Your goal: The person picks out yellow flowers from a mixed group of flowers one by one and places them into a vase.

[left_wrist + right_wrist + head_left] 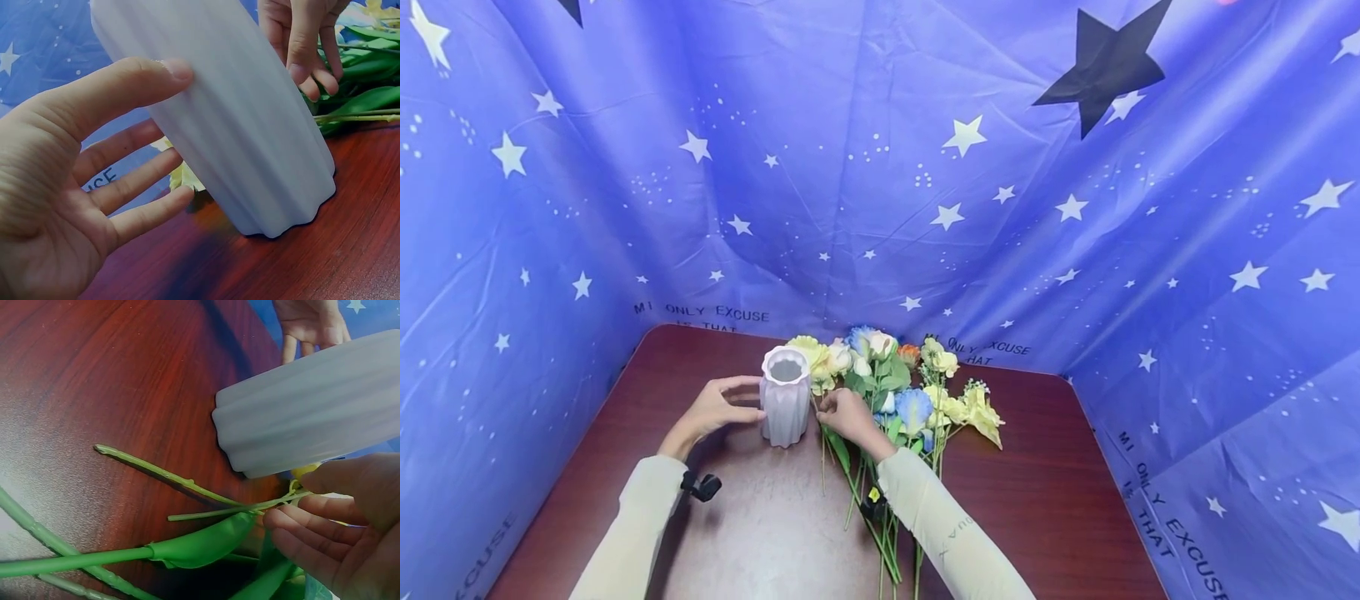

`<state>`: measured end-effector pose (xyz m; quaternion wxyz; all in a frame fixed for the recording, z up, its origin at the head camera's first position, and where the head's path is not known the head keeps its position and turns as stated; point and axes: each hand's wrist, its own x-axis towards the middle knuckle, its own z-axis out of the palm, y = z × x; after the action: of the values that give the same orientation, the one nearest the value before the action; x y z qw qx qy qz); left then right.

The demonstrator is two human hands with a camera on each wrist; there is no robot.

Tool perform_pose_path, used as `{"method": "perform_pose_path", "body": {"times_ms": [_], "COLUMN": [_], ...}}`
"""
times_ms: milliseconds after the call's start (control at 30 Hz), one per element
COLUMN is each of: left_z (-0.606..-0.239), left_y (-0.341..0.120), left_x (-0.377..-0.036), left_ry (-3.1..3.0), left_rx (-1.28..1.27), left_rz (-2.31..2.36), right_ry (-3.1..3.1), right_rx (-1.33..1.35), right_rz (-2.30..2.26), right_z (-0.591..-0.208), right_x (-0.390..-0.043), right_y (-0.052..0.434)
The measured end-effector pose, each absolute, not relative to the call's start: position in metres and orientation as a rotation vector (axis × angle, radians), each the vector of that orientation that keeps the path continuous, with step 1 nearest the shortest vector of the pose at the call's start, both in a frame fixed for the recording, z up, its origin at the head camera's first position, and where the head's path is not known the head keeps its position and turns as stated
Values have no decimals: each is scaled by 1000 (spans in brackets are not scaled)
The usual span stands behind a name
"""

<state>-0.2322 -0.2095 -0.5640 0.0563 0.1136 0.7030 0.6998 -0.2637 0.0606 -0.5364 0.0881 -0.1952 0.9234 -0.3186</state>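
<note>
vase: white ribbed vase [786,407] stands upright on the dark red table [1060,500], left of centre, mouth open to the top. Base flat on the wood in the left wrist view [275,206].
left hand: left hand [715,408] sits at the vase's left side. Fingers straight and spread apart, thumb tip [175,70] touching the ribbed wall, other fingers reaching behind it. No curl round the vase.
right hand: right hand [848,417] is just right of the vase, over the flower stems. In the right wrist view its fingers [312,531] lie close together, loosely bent, fingertips at a thin green stem [206,490] beside the vase base. Cannot tell if the stem is pinched or only touched.
flowers: bunch of artificial flowers [917,400] lies flat on the table right of the vase, heads toward the backdrop, stems toward the person. Yellow, white, blue and one orange bloom. Nearest yellow head sits just behind the vase rim.
sleeves: both arms in pale cream sleeves [947,533].
backdrop: blue star-print cloth [880,167] walls the table on three sides.
</note>
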Motion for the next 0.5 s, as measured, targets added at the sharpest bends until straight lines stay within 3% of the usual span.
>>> {"method": "perform_pose_path", "body": {"times_ms": [500], "left_z": [-563], "left_y": [-210], "left_x": [-234], "left_ry": [2164], "left_rx": [319], "left_rz": [2101], "right_ry": [2781], "right_rx": [-473], "right_rz": [-1020], "right_z": [-543], "right_x": [-261], "right_y": [56]}}
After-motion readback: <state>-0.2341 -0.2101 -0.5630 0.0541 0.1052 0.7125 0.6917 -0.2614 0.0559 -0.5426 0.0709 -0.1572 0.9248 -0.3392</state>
